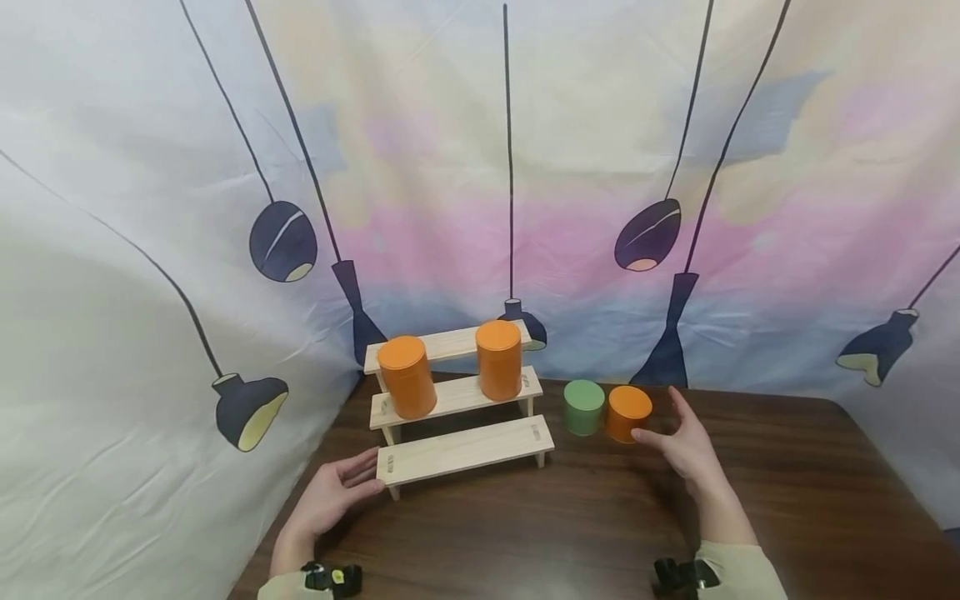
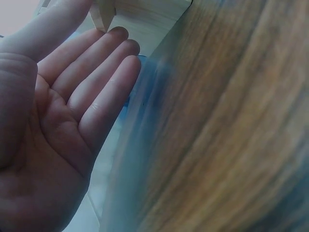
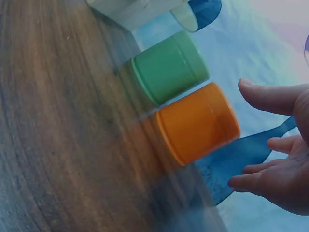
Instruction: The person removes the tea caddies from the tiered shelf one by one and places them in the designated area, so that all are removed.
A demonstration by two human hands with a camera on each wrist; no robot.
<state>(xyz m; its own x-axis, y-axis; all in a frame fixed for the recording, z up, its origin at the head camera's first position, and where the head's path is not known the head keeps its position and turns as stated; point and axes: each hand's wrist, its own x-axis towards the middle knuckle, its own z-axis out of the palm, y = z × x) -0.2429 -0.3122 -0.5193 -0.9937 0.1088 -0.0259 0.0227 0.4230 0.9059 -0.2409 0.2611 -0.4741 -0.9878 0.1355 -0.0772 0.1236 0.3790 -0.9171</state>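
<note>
A wooden three-step rack (image 1: 467, 448) stands on the table, with two tall orange tins (image 1: 407, 377) (image 1: 500, 360) on its middle step. At the left end of the lowest step is my left hand (image 1: 330, 493), its fingers fairly straight and touching or nearly touching the wood. In the left wrist view the palm (image 2: 53, 130) holds nothing. To the right of the rack, a short green tin (image 1: 583, 408) and a short orange tin (image 3: 198, 124) stand side by side. My right hand (image 1: 686, 446) is spread just right of the orange tin, thumb close to it; contact is unclear.
The dark wooden table (image 1: 570, 521) ends at a cloth backdrop (image 1: 585, 125) printed with hanging lamps, which also closes off the left side. The rack's top step (image 1: 450, 343) lies close to the backdrop.
</note>
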